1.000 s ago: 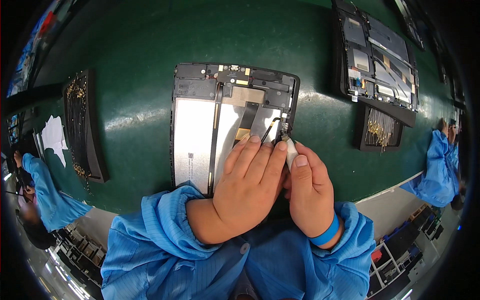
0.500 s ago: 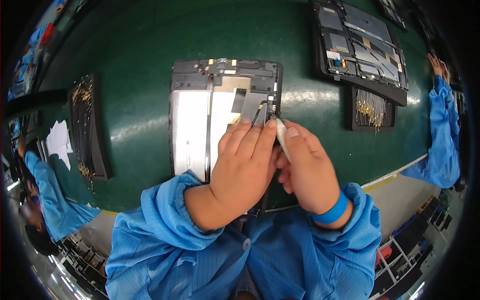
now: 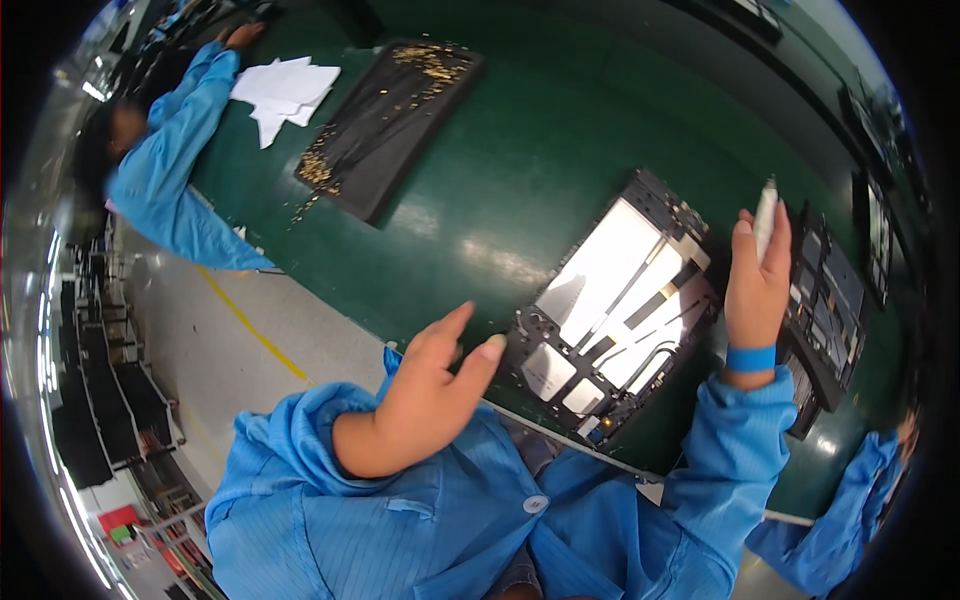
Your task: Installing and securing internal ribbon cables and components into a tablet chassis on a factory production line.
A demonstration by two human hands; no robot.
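An opened tablet-like device (image 3: 604,270) lies on the green table with its inside showing: silver plates, black cables and a dark frame with small circuit parts. My left hand (image 3: 425,395) hovers beside its near left corner, fingers apart and holding nothing. The thumb tip is close to that corner; whether it touches, I cannot tell. Upright in my right hand (image 3: 757,290), between thumb and fingers, is a slim white tool (image 3: 766,222) with a thin dark tip. That hand, with a blue wristband, is raised at the device's right side, apart from it.
A black tray (image 3: 400,150) of black cables with gold ends sits at the back left, near white paper sheets (image 3: 285,92). Further opened devices (image 3: 832,290) are stacked at right, over another tray. One co-worker's sleeve (image 3: 165,200) shows at left, another's (image 3: 835,530) at lower right.
My hands have come off the device and moved apart, the right one rising with the white tool. The view has swung left, and the device now appears turned.
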